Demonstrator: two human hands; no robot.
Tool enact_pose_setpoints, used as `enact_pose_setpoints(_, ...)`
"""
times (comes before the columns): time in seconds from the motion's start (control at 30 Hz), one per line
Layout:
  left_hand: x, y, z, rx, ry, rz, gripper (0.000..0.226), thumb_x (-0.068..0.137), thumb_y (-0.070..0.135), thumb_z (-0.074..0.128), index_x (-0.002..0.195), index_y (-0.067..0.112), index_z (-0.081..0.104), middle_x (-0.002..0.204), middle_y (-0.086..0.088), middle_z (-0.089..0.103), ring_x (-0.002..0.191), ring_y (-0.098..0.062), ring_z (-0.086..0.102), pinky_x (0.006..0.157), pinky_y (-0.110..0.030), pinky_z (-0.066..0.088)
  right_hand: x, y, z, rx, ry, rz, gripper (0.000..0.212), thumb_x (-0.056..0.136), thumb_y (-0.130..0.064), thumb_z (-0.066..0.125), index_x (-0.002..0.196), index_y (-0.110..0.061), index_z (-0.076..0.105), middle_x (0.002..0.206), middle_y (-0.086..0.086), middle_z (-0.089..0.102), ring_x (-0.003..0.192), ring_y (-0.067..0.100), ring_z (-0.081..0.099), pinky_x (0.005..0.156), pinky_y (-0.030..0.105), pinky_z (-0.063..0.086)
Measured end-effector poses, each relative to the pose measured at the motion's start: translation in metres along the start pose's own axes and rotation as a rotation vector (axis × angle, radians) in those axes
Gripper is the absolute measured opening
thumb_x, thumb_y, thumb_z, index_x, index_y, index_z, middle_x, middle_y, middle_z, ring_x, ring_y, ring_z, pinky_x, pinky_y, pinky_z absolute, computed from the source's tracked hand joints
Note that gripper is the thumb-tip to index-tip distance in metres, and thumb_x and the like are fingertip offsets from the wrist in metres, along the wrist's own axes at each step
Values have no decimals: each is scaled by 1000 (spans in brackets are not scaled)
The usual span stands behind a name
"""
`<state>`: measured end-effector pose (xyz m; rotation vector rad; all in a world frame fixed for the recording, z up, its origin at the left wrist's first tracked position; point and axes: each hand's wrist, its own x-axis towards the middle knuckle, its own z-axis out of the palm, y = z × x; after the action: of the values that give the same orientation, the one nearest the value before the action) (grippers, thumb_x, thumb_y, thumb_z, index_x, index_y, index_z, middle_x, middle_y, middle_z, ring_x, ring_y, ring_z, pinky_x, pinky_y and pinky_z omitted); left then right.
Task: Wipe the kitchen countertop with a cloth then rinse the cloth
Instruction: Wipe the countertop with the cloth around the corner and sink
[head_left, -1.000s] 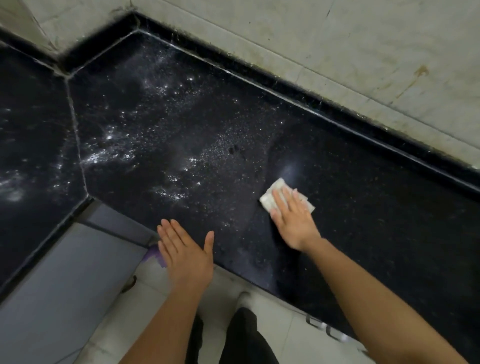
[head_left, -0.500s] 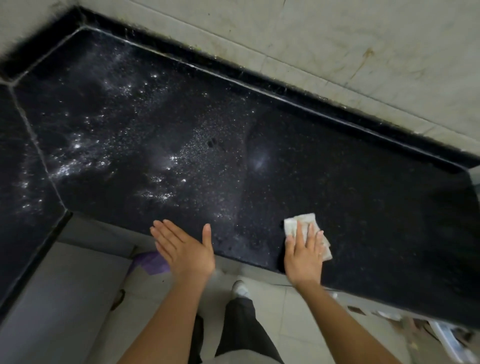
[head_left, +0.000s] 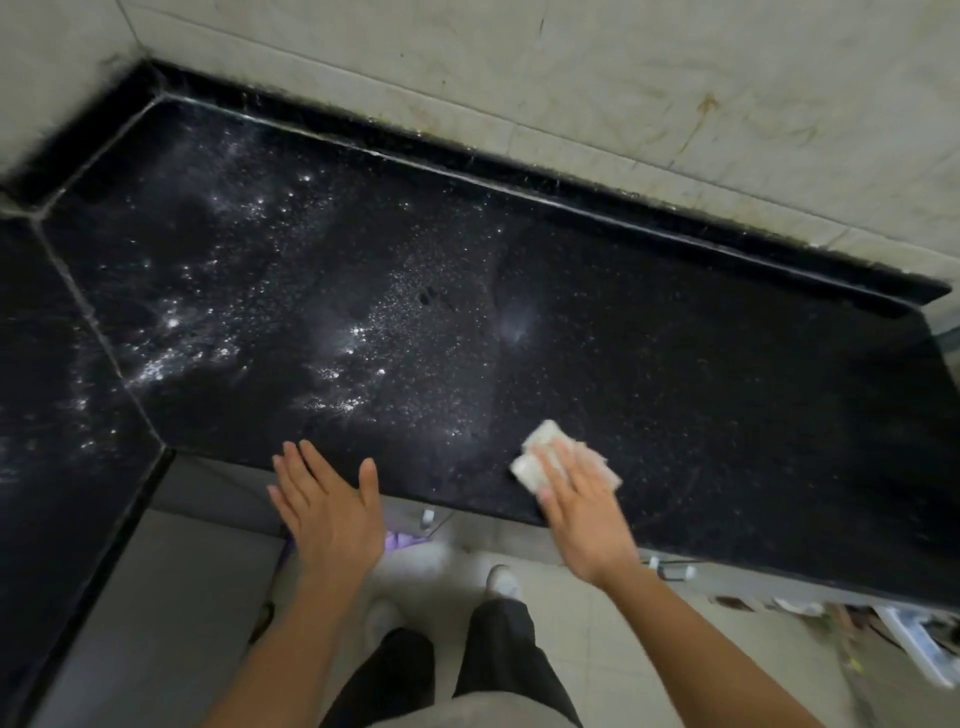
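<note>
A black speckled countertop (head_left: 675, 364) runs along the tiled wall and turns a corner at the left. White dusty residue (head_left: 363, 338) covers its left and middle parts. A small folded white cloth (head_left: 540, 447) lies near the front edge. My right hand (head_left: 582, 509) presses flat on it with straight fingers, covering its near half. Flat and fingers straight, my left hand (head_left: 327, 509) is at the counter's front edge, left of the cloth, holding nothing.
A beige tiled wall (head_left: 623, 104) backs the counter. Below the front edge are grey cabinet fronts (head_left: 156, 597), a light tiled floor, my legs and white shoes (head_left: 504, 582), a purple object (head_left: 400, 540), and clutter at the lower right (head_left: 909, 644).
My right hand dragged the cloth from the counter's middle back toward the front edge, then slid it slightly. My left hand stayed by the edge. The view shifted right.
</note>
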<state>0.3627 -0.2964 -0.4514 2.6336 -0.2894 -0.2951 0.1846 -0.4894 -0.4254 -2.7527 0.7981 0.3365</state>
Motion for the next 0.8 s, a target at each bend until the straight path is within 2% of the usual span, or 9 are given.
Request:
enact_pose_setpoints(0.07,11,-13,-7,38,-8,-14,80,97,48,32,147,-5,-2,157,-22,-4,146,-31,-8,116,-42,-9,-5,38,-2,-22,27,220,47,99,-20,20,132,-1,48,135,24,51,128,39,38,114,33,11)
enact_pose_setpoints(0.1,16,-19,-9,53,-13,-10,81,96,47,34,147,-6,-3,157,-22,-6,146,-31,-9,116,-42,-9,-8,59,-3,-20,48,347,51,99,-17,15,130,4,51,135,25,50,128,41,38,114,39,16)
enact_pose_setpoints(0.17,20,-26,-12,72,-22,6,83,96,46,36,146,-8,-3,156,-23,-7,145,-32,-10,115,-42,-9,-16,90,-6,23,96,609,52,103,-25,12,147,-2,29,154,18,24,144,33,18,119,41,9)
enact_pose_setpoints(0.23,22,-29,-10,74,-31,9,84,95,46,36,146,-9,-4,156,-25,-8,145,-33,-11,115,-42,-9,-19,102,-8,141,97,809,52,103,-32,14,152,-14,8,160,12,5,147,27,2,118,37,-3)
enact_pose_setpoints(0.37,24,-29,-6,46,-8,-9,84,96,43,39,145,-11,-2,155,-27,-7,145,-36,-9,116,-42,-9,-9,63,6,179,166,936,54,102,-34,19,152,-16,9,159,14,7,145,32,3,116,44,-1)
enact_pose_setpoints(0.47,24,-27,-2,22,31,-5,82,97,44,38,145,-12,1,154,-29,-4,145,-38,-6,116,-45,-6,-5,6,21,127,151,806,55,103,-34,17,152,-16,1,160,14,-1,146,32,-4,116,41,-8)
enact_pose_setpoints(0.6,23,-23,1,-8,37,-43,83,97,45,36,144,-13,0,154,-29,-5,144,-38,-7,115,-44,-7,-2,-62,26,145,70,432,55,100,-45,6,149,-28,-12,158,6,-16,145,27,-18,115,36,-14)
enact_pose_setpoints(0.7,22,-24,2,-11,64,-39,88,89,51,28,144,-14,4,154,-31,-1,144,-41,-3,115,-46,-4,-4,-67,23,128,20,197,51,98,-46,4,144,-37,-16,156,-3,-20,142,18,-25,116,34,-16)
enact_pose_setpoints(0.8,22,-24,3,-5,72,-37,88,90,51,30,144,-14,4,154,-31,0,144,-40,-2,115,-46,-5,-12,-38,13,88,-15,96,48,100,-44,8,141,-41,-16,151,-11,-23,139,11,-28,110,26,-22)
